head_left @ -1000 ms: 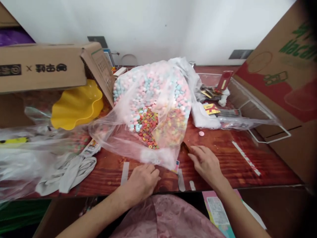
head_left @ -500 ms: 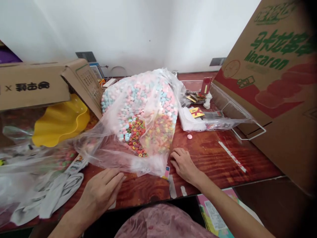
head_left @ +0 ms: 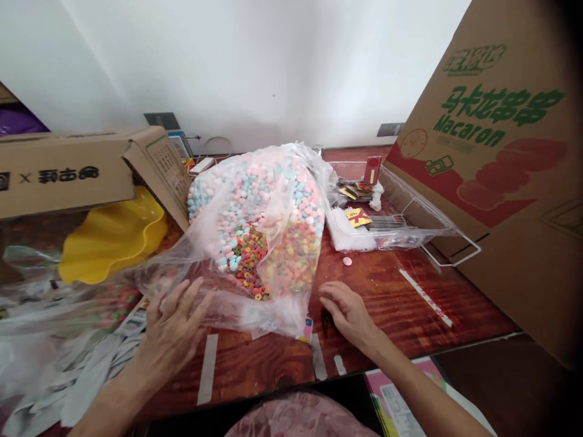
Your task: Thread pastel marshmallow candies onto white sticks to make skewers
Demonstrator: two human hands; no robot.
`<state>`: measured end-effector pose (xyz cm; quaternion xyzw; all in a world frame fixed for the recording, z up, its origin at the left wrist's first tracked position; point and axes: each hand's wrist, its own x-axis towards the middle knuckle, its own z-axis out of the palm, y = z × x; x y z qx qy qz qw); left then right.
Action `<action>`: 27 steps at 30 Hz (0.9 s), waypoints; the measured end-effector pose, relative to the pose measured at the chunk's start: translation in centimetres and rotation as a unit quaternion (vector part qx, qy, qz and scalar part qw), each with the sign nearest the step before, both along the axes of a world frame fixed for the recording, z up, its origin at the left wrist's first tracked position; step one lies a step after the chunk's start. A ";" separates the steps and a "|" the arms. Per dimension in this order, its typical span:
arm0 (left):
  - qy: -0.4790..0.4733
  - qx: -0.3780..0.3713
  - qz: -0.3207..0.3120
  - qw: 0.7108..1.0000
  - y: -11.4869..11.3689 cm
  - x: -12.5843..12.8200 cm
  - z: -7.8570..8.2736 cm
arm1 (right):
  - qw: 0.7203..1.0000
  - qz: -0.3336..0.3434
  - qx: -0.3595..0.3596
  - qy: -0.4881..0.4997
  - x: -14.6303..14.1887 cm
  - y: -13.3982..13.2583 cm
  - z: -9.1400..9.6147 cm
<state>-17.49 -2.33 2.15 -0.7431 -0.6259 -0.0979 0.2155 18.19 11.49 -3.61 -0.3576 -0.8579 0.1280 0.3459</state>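
One hand, our left hand [head_left: 172,321], spreads over the edge of the plastic bag [head_left: 255,188], perhaps steadying it; our right hand [head_left: 348,312] curls beside it, its hold unclear. The bag lies on the table [head_left: 382,288], mouth seemingly towards us for reach.

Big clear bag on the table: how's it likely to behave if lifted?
The bag is probably floppy: it's thin and creased. Likely hefty, given how many pastel pieces and rings it holds. Both look small and loose, so they'd probably shift.
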 end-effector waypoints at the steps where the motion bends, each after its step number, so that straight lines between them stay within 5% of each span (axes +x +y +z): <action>1: 0.012 -0.012 -0.005 1.000 0.4 -0.7 -0.4 | 1.000 0.007 0.013 -0.002 -0.7 0.7 0.5; 5: 0.031 -0.101 -0.068 0.992 1.4 -2.5 -2.5 | 0.997 0.028 0.063 -0.031 -3.1 4.3 2.3; 9: -0.006 -0.222 -0.085 0.971 0.2 -0.8 -3.6 | 0.990 0.081 0.107 -0.034 -4.7 5.6 3.5; 14: -0.029 -0.245 -0.073 0.966 -1.5 2.5 -3.5 | 0.944 0.223 0.241 -0.020 -8.5 4.6 5.9; 18: -0.056 -0.205 -0.103 0.972 -2.6 3.7 -4.9 | 0.895 0.270 0.279 -0.219 -13.2 3.8 6.8; 22: -0.090 -0.185 -0.095 0.974 -4.1 3.3 -5.5 | 0.888 0.214 0.250 -0.322 -14.8 4.8 5.8; 27: -0.298 -0.146 -0.088 0.939 -3.1 1.7 0.1 | 0.916 0.033 0.207 -0.343 -12.4 8.3 6.4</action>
